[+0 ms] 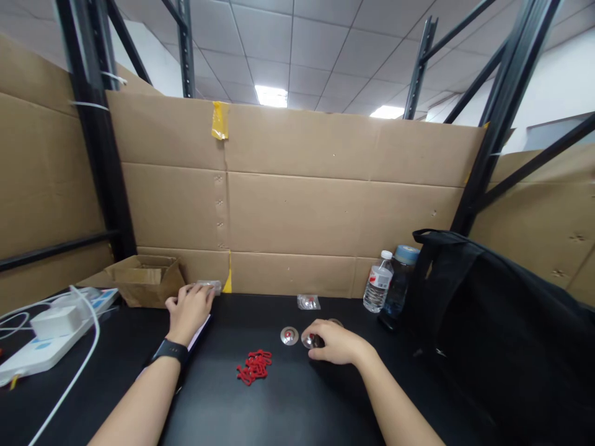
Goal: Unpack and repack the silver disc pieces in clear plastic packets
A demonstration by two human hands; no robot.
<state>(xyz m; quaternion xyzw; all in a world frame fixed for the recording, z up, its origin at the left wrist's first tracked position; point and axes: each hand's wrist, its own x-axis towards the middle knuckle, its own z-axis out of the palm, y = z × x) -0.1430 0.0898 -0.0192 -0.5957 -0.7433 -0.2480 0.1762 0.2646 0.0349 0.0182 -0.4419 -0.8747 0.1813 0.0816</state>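
My right hand [337, 342] curls over a small shiny metal disc [308, 340] with a red centre, its thumb and fingers at the disc's edges. A matching metal disc [289, 336] lies flat just left of it. Another round piece [335, 322] is partly hidden behind my right hand. My left hand [189, 310], with a dark band on the wrist, reaches far left beside a clear plastic packet [211, 285]. Its fingers are bent but apart, and the fingertips are partly hidden. Several red clip-like loops [255, 367] lie in a pile between my arms.
A small cardboard box [147, 282] stands beyond my left hand; a white power strip [56, 337] with cables lies left. Under my left forearm is a flat, light-edged object [199, 332]. A small clear bag [308, 302], two bottles [379, 282] and a black bag [493, 328] stand behind and right.
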